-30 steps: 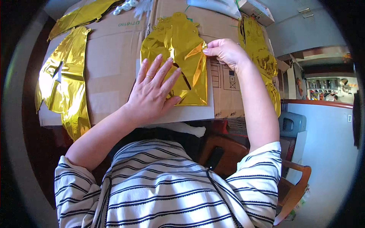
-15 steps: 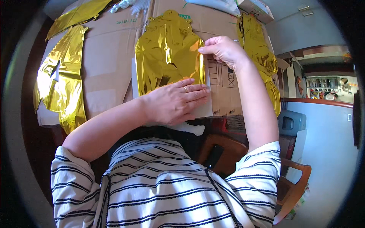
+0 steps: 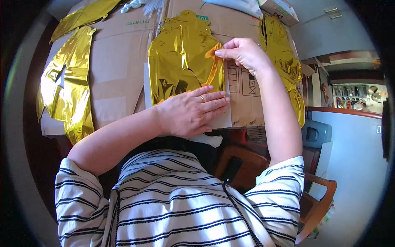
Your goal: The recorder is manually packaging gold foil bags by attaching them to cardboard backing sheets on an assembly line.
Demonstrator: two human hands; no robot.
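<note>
A flat gold foil balloon (image 3: 181,57), uninflated by its look, lies in front of me with its knobbed end pointing away. Along its right edge, my right hand (image 3: 247,55) pinches the foil between thumb and forefinger, and a crease with a bright reflection runs beside the fingertips. My left hand (image 3: 193,111) rests flat across the near end, fingers stretched to the right and a ring on one of them. Part of a white sheet (image 3: 225,117) shows under the foil; the balloon's near edge is hidden by my left hand.
Brown cardboard (image 3: 113,61) covers the work surface. More gold foil pieces lie at the left (image 3: 74,78) and right (image 3: 282,49). A white box (image 3: 282,10) and clear plastic (image 3: 234,6) sit at the back. A wooden chair (image 3: 325,193) stands at lower right.
The foil's right edge is bent up slightly more at my right fingertips, with a larger orange reflection. My left hand stays pressed in place; the whole view has shifted a little.
</note>
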